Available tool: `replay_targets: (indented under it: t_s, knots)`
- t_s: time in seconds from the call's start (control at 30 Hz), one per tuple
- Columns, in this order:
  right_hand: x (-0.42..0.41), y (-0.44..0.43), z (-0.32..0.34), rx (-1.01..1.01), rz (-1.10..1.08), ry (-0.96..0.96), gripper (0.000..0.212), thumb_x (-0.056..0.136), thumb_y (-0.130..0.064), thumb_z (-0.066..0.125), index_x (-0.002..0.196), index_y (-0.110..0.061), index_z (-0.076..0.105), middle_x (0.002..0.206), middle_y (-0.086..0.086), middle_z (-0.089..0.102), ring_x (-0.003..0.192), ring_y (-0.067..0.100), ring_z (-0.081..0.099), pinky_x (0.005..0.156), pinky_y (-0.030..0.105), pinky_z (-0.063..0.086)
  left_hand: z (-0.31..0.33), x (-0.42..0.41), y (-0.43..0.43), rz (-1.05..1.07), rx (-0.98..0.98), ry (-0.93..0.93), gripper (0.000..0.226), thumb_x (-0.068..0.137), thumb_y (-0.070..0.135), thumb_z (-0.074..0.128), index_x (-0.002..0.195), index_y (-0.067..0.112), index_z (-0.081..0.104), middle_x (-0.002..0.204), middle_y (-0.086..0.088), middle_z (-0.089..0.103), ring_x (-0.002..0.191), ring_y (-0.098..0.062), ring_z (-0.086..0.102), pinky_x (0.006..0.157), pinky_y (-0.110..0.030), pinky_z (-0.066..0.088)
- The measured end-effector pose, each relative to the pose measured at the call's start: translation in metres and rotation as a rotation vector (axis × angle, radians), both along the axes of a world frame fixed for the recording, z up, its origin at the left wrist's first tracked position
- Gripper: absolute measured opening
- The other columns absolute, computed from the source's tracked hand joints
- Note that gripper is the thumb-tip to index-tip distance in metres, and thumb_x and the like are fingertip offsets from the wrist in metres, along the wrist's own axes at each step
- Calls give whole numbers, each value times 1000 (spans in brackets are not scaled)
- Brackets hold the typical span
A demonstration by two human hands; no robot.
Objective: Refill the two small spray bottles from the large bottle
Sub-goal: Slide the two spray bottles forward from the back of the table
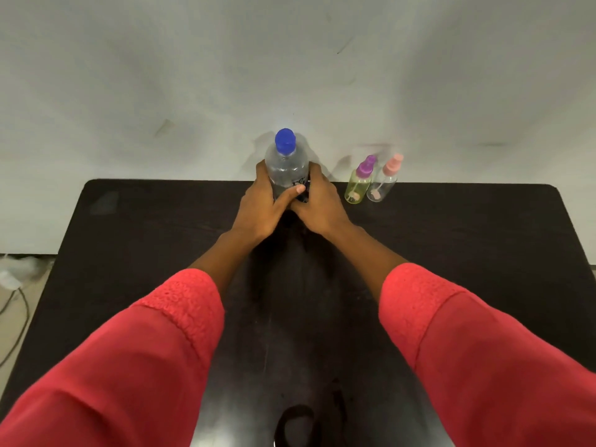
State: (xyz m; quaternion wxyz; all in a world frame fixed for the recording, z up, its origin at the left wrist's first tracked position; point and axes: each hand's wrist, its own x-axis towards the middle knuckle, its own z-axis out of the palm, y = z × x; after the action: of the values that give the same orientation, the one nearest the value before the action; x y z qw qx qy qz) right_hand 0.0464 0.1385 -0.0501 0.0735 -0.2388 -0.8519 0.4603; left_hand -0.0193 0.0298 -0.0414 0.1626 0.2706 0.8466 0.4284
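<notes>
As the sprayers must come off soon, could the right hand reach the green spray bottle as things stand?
Probably yes, once it lets go: the right hand grips the large bottle, and the green spray bottle stands upright just to its right with only bare table between them.

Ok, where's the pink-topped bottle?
Head view: the pink-topped spray bottle stands at the far edge of the table, right of centre, beside the green spray bottle.

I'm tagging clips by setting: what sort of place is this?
Probably a plain indoor workroom or office, hard to say more: a dark table stands against a scuffed pale wall, and loose cables lie on the floor at its left.
</notes>
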Motion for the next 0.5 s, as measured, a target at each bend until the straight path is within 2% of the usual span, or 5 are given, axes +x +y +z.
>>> replay_targets:
  t_s: [0.2,0.5]
  knots:
    - [10,-7,2,10,12,-9,60,82,-17,68,133,-10,38,124,13,53,109,31,57,91,47,49,2,4,-7,-28,-45,41,71,87,47,61,139,12,28,126,-6,58,110,-21,59,86,-26,45]
    - [54,-41,4,30,17,-26,61,85,-12,65,139,-10,35,131,14,49,112,33,56,93,48,48,4,49,-39,-8,-56,-3,69,86,46,62,138,16,28,128,-5,55,110,-20,57,87,-27,43]
